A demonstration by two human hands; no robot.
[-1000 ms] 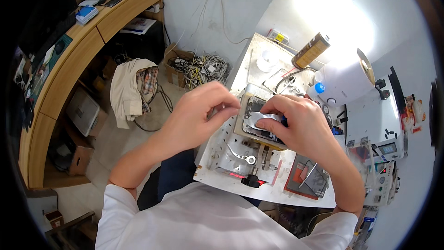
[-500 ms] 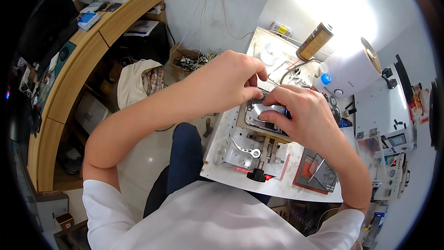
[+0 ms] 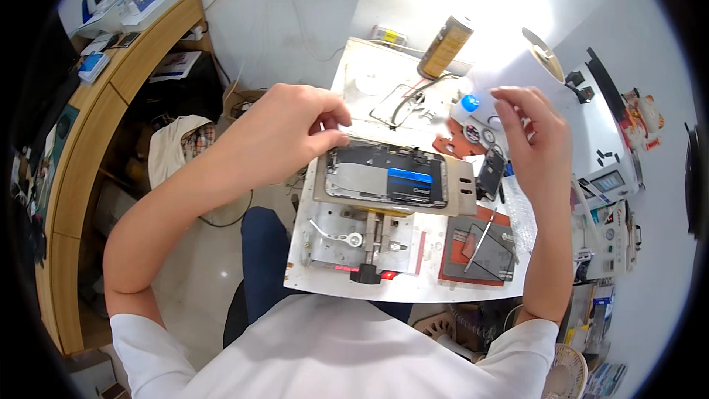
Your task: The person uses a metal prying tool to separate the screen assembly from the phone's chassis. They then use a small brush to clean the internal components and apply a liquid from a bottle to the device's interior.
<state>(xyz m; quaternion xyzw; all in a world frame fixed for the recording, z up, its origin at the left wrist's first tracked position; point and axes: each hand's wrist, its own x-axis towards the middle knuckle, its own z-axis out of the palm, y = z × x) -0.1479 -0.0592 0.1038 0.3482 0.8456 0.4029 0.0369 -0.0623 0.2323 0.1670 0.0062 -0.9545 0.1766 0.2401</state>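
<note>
My left hand [image 3: 299,129] reaches the upper-left corner of an opened phone [image 3: 356,155], fingers curled and thumb at its edge; what, if anything, is between them is too small to tell. The phone lies flat in a beige holder [image 3: 461,196] on a metal fixture [image 3: 375,247] with a silver lever. A thin silver tool with a blue band [image 3: 410,183] lies across the phone. My right hand [image 3: 535,129] is raised to the upper right of the holder, off the phone, fingers bent and apart, with nothing visible in them.
The white workbench [image 3: 310,273] also holds a tall can [image 3: 443,48], a blue-capped bottle [image 3: 468,106], a dark phone [image 3: 490,174], grey-and-orange mats [image 3: 454,270] and a white cylindrical appliance [image 3: 502,74]. Machines [image 3: 605,177] stand at right. A wooden desk [image 3: 111,118] and draped cloth [image 3: 170,148] are at left.
My right hand has released the silver tool and risen to the upper right. My left hand has come to the phone's upper-left corner. The camera view has shifted slightly.
</note>
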